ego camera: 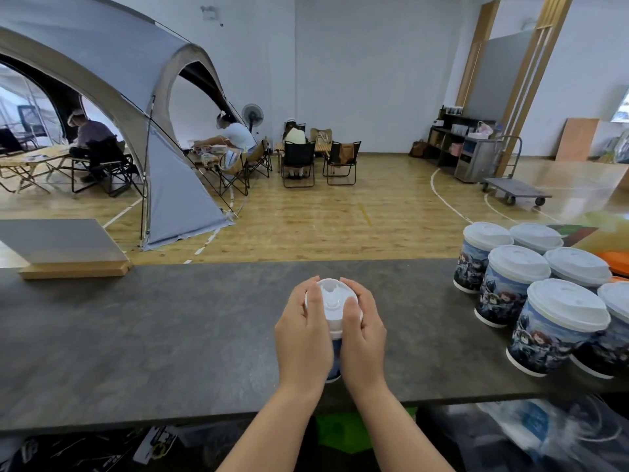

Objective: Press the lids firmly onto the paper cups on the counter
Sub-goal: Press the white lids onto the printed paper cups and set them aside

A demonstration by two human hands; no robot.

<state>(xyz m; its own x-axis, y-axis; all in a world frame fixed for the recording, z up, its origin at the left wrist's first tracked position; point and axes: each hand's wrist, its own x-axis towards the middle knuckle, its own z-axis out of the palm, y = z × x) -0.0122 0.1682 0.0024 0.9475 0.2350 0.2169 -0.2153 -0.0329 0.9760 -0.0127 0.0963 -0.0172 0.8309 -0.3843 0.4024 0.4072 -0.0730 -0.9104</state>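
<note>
Hands capping a paper cup (335, 364) on the counter (170, 318).
Left hand (303, 332) and right hand (362, 330) clasp its white lid (332, 299) (six lidded cups (531, 287) stand right).

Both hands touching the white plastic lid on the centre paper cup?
Touching. The head view shows the left hand and right hand wrapped around the white plastic lid, thumbs lying on its top, no gap visible.
</note>
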